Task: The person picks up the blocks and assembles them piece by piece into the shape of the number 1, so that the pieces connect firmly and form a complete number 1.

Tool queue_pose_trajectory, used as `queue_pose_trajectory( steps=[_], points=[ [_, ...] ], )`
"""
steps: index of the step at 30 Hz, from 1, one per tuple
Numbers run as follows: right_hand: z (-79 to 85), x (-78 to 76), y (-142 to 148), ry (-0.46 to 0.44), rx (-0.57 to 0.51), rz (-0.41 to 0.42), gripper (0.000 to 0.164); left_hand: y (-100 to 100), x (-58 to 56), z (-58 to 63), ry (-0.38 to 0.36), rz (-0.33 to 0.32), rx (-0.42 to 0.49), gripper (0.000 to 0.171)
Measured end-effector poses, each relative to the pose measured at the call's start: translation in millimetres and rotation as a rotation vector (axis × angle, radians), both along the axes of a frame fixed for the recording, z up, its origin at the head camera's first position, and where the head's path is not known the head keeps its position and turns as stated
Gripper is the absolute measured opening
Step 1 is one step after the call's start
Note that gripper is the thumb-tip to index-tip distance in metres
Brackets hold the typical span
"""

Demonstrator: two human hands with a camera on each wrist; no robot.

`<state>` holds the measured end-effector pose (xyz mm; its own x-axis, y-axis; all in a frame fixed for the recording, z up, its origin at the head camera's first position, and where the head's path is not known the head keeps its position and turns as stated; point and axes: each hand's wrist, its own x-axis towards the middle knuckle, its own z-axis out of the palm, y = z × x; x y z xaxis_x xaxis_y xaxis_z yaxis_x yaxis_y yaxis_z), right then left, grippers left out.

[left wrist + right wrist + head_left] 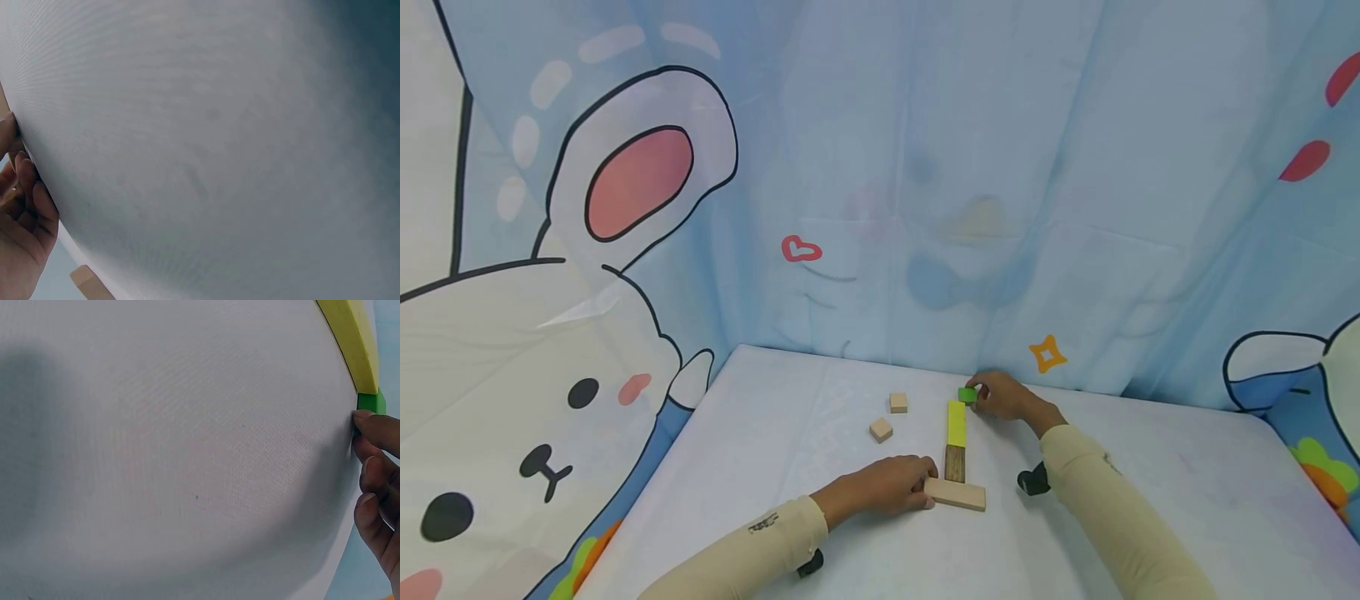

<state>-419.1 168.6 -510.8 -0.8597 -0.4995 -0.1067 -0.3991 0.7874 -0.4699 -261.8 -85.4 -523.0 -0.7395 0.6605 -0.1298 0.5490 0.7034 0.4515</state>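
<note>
In the head view, my right hand [1002, 395] pinches a small green block [967, 395] at the far end of a row of blocks. Just nearer lies a yellow block [956, 423], followed by a dark brown wood-grain block [955, 463]. A pale wooden plank [957, 493] lies crosswise at the near end, its left end between the thumb and fingers of my left hand [891, 485]. From the right wrist, thumb and fingertip hold the green block [370, 403] right at the end of the yellow block [353, 337]. The left wrist view catches the left hand [25, 237] at its edge.
Two pale wooden cubes [898, 402] lie on the white tabletop [805, 417] left of the row. A blue printed curtain [880, 167] hangs behind the table. Black wrist cameras [1033, 480] stick out beneath both sleeves.
</note>
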Motion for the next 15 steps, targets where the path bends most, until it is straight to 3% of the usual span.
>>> queue_pose_trajectory(
  steps=[15],
  points=[
    [-0.3,0.6,-2.3,-0.016,0.033,0.005,0.034,-1.1,-2.0,-3.6,0.008,-0.01,0.017,0.035]
  ],
)
